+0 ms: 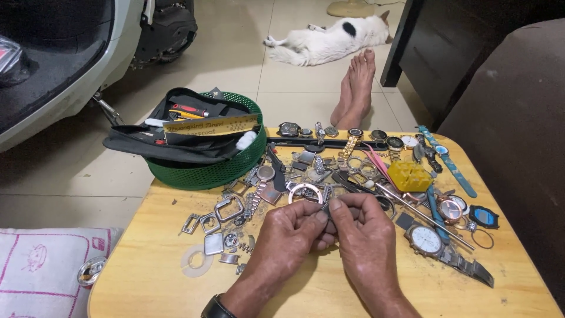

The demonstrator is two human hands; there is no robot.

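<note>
My left hand (pixel 291 232) and my right hand (pixel 365 235) meet over the middle of a small wooden table (pixel 147 277). Both pinch a small dark metal watch part (pixel 327 209) between their fingertips. Just beyond the fingers lies a round silver watch bezel (pixel 305 191). Loose watch cases, buckles and links (pixel 226 215) are scattered to the left of my left hand. To the right of my right hand lies a white-faced wristwatch on a metal band (pixel 426 240). A black band circles my left wrist (pixel 213 307).
A green mesh basket (pixel 206 171) with a black tool pouch stands at the table's back left. A yellow block (pixel 410 175), several watches and a blue strap (pixel 450 162) crowd the back right. A white cat (pixel 329 41) and bare feet (pixel 356 88) lie on the tiled floor beyond.
</note>
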